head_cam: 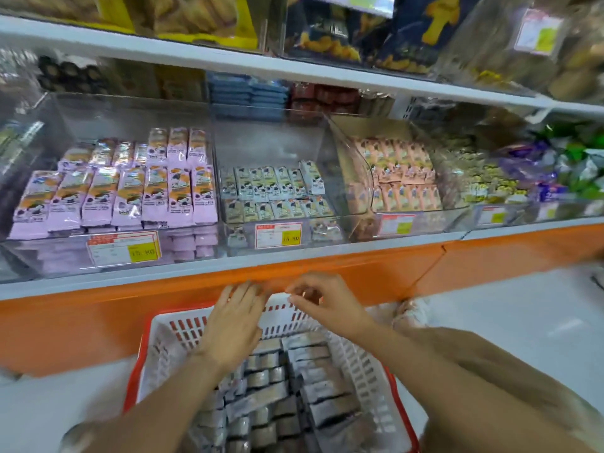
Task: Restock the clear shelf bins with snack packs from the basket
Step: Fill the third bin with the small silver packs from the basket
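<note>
Snack packs (277, 387), flat silvery foil rectangles, fill the white lattice-walled basket (369, 364) with its red rim, lying below both hands. The left hand (233, 325) spreads straight-fingered and empty over the far rim; the right hand (322, 302) curls just beside it, its hold too blurred to tell
</note>
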Demonstrator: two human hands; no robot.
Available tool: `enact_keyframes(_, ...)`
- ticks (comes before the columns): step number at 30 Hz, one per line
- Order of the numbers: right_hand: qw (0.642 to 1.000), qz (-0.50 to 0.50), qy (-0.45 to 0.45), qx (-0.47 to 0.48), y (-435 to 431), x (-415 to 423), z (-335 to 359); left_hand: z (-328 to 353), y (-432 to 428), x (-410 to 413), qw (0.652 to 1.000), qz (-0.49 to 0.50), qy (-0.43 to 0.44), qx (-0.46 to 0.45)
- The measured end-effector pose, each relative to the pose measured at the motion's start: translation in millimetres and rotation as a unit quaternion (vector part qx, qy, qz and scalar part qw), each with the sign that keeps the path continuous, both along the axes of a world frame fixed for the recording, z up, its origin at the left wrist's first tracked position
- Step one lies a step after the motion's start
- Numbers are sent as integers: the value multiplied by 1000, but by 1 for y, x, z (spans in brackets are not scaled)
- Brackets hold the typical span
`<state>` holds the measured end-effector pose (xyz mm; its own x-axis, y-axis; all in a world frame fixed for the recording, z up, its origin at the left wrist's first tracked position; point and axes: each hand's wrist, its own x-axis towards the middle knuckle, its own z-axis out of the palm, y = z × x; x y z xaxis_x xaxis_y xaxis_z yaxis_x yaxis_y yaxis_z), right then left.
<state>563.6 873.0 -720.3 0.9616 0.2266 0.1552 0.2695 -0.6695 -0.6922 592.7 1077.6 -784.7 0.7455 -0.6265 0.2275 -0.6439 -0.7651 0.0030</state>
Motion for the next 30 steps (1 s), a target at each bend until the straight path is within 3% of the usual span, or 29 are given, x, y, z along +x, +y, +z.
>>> enact_keyframes(7,964,65,201,-163,-16,-11,-105,-55,15,5,992,56,90,62)
enact_keyframes(13,887,171,345,-256,-30,-25,-142,-89,18,5,995,56,80,31)
enact_keyframes(17,868,188,355,-293,-41,-32,-157,-100,15,3,993,65,89,39)
enact_keyframes(21,879,180,322,-301,-41,-30,-157,-99,13,2,994,72,78,39)
enact_keyframes(26,920,135,270,-252,-41,-22,-133,-86,13,1,991,82,99,42)
enact_keyframes(30,968,37,218,-119,-46,-17,-106,-74,15,-1,993,51,103,6)
